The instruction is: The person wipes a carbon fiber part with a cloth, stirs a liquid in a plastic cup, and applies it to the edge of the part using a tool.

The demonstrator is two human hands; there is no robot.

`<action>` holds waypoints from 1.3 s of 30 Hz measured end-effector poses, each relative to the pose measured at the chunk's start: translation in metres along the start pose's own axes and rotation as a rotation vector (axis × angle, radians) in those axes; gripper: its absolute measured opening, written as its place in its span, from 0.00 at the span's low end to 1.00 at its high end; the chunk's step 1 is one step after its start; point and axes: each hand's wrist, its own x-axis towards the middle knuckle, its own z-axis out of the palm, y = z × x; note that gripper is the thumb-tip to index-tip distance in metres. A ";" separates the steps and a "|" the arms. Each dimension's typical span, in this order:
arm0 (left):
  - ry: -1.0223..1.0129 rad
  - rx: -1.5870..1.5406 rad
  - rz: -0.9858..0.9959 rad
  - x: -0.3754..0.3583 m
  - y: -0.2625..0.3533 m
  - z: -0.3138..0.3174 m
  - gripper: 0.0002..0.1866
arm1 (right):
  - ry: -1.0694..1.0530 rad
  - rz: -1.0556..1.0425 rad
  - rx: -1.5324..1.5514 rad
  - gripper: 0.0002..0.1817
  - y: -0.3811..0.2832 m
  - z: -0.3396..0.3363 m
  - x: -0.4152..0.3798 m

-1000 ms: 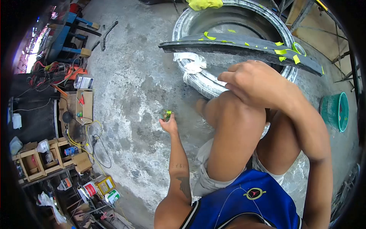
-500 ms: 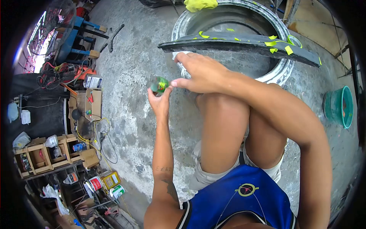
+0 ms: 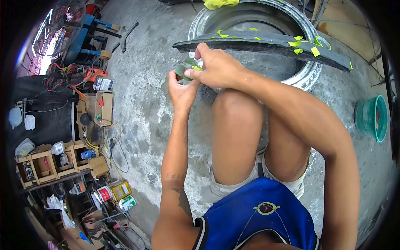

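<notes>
My left hand [image 3: 183, 92] grips a small clear bottle with a green label [image 3: 181, 72], its fingers wrapped around the lower side. The bottle is tilted, and part of it is covered by my hands. My right hand [image 3: 221, 68] is closed beside it, thumb against the bottle. A white rag [image 3: 200, 63] shows partly under the right fingers, mostly hidden. Just beyond my hands, a long dark strip-shaped panel [image 3: 254, 46] with pieces of yellow-green tape lies across a large tire [image 3: 196, 29].
A roll of yellow-green tape [image 3: 323, 42] sits on the panel. To the right stands a green bucket [image 3: 359, 118]. A yellow cloth [image 3: 221, 3] hangs on the tire's far rim. At left are a wooden compartment shelf [image 3: 39, 183], paint cans [image 3: 102, 194] and a blue stand [image 3: 79, 39].
Both hands have moved up toward the panel. The bottle has tipped over from its earlier position, and the right hand has closed in around its upper side.
</notes>
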 end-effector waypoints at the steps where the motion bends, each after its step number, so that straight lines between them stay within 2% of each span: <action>1: 0.000 -0.004 -0.002 0.002 -0.001 0.002 0.30 | 0.001 -0.002 0.011 0.33 0.001 -0.002 -0.001; 2: -0.016 -0.003 0.016 0.004 -0.003 0.004 0.30 | -0.002 -0.001 0.009 0.33 0.003 -0.002 -0.001; 4: -0.025 -0.001 0.024 0.004 0.004 0.006 0.30 | 0.035 -0.009 0.082 0.23 0.008 -0.001 0.000; 5: -0.051 -0.072 -0.020 0.002 0.006 0.008 0.29 | 0.025 -0.011 0.082 0.23 0.011 -0.001 0.001; 7: -0.072 -0.137 -0.050 0.004 0.006 0.011 0.28 | 0.068 0.062 0.183 0.17 0.011 -0.005 -0.001; 11: -0.056 -0.122 -0.011 0.017 -0.016 0.014 0.28 | 0.075 0.077 0.256 0.16 0.014 -0.026 -0.007; 13: -0.035 -0.005 0.018 0.022 -0.027 0.012 0.28 | 0.040 0.114 0.338 0.15 0.017 -0.044 -0.013; 14: -0.031 -0.005 0.006 0.025 -0.038 0.012 0.28 | 0.002 0.168 0.460 0.13 0.016 -0.054 -0.018; 17: -0.013 -0.047 -0.125 0.033 -0.083 0.012 0.29 | 0.004 0.295 0.544 0.12 0.015 -0.088 -0.034; 20: 0.100 -0.103 -0.183 0.039 -0.136 0.012 0.29 | -0.042 0.221 0.022 0.13 0.022 -0.125 -0.051; 21: 0.136 -0.091 -0.253 0.043 -0.148 0.010 0.30 | 0.000 0.253 -0.087 0.13 0.028 -0.131 -0.059; 22: 0.138 -0.086 -0.267 0.046 -0.167 0.010 0.30 | -0.061 0.265 -0.256 0.12 0.031 -0.142 -0.063; 23: 0.234 -0.099 -0.284 0.047 -0.192 0.010 0.30 | -0.091 0.358 -0.335 0.12 0.039 -0.149 -0.068; 25: 0.363 -0.109 -0.332 0.043 -0.233 0.008 0.31 | -0.225 0.410 -0.451 0.12 0.065 -0.168 -0.078; 29: 0.379 0.150 -0.374 0.024 -0.277 -0.013 0.26 | -0.320 0.477 -0.518 0.13 0.094 -0.184 -0.079; 32: 0.404 0.080 -0.459 0.025 -0.281 -0.024 0.30 | -0.337 0.581 -0.425 0.13 0.104 -0.187 -0.072; 34: 0.427 0.147 -0.534 0.025 -0.283 -0.031 0.30 | -0.321 0.491 -0.506 0.12 0.103 -0.188 -0.070; 35: 0.420 0.142 -0.523 0.028 -0.285 -0.032 0.30 | -0.452 0.649 -0.445 0.12 0.098 -0.202 -0.069; 36: 0.420 0.099 -0.506 0.029 -0.287 -0.033 0.30 | -0.440 0.653 -0.448 0.12 0.097 -0.199 -0.069; 38: 0.417 0.050 -0.498 0.022 -0.288 -0.040 0.29 | -0.318 0.460 -0.540 0.12 0.091 -0.189 -0.065; 39: 0.412 0.149 -0.509 0.021 -0.292 -0.044 0.29 | -0.309 0.462 -0.556 0.12 0.090 -0.187 -0.065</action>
